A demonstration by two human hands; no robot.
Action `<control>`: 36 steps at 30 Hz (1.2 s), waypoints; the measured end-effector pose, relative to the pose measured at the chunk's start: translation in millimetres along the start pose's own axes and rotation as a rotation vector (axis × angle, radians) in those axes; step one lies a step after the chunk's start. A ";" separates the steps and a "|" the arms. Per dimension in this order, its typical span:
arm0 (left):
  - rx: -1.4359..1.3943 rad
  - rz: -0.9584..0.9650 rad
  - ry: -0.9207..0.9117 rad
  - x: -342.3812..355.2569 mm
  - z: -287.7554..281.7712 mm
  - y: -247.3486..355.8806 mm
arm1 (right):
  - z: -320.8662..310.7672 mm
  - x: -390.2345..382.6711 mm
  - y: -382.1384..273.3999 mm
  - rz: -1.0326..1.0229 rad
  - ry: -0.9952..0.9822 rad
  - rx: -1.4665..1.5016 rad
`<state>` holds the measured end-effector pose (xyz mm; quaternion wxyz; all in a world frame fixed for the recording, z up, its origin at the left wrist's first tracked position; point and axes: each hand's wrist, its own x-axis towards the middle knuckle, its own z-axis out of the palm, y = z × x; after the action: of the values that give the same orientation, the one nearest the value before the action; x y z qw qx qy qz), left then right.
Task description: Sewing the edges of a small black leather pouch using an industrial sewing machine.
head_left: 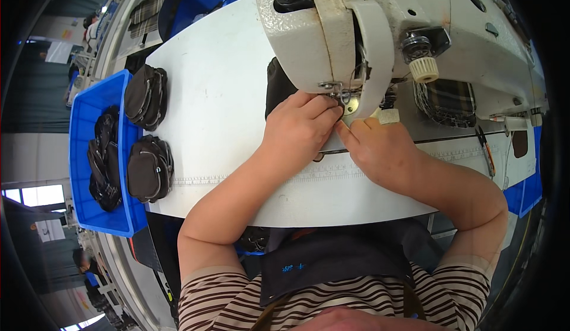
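A white industrial sewing machine (320,46) fills the upper right of the head view. A black fabric piece (280,81) lies under its head, partly hidden by my hands. My left hand (300,129) has its curled fingers closed on that piece, just below the presser foot (336,93). My right hand (380,153) is bent beside it, forefinger and thumb at the fabric's edge near the needle plate (350,106); what exactly they pinch is hidden.
Two dark pouches (144,96) sit at the table's (214,52) left side, beside a blue bin (79,170) of black items. A plaid piece (445,102) and an orange-handled tool (485,150) lie right. More bins and distant workers are at the edges.
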<state>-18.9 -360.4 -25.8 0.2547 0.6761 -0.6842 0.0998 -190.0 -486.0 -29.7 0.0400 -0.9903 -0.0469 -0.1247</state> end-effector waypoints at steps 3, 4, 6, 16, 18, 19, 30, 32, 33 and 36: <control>-0.006 0.009 -0.012 -2.1 2.2 -1.2 | 0.0 -0.4 0.5 0.005 -0.029 -0.001; 0.015 0.009 -0.035 -2.6 1.8 -1.4 | 0.0 -0.7 0.9 0.000 -0.029 -0.008; 0.036 0.010 -0.058 -2.5 0.7 -1.6 | -0.2 -0.4 1.0 0.003 -0.028 -0.005; 0.057 0.022 -0.065 1.9 0.4 -0.4 | 6.2 0.7 4.3 0.006 0.016 -0.012; 0.071 0.020 -0.055 3.3 1.5 -1.3 | 6.6 3.2 7.1 0.034 0.012 -0.016; 0.078 0.013 -0.052 2.8 3.4 -3.3 | 6.3 4.1 7.7 0.062 0.009 -0.019; 0.114 0.033 -0.027 1.9 5.0 -9.0 | 10.0 5.6 9.2 0.067 0.096 -0.002; 0.105 0.013 -0.080 2.7 1.1 -9.6 | 12.8 5.4 8.5 0.056 0.096 0.021; 0.103 0.013 -0.079 2.5 -1.0 -11.4 | 12.1 6.1 5.9 0.039 0.077 0.007; 0.086 0.073 -0.099 3.5 -6.1 -13.8 | 8.5 8.2 0.5 0.017 0.022 -0.022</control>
<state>-3.9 -361.4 -21.7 0.1873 0.6650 -0.7153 0.1047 -180.0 -485.0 -36.0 0.0305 -0.9896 -0.0368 -0.1355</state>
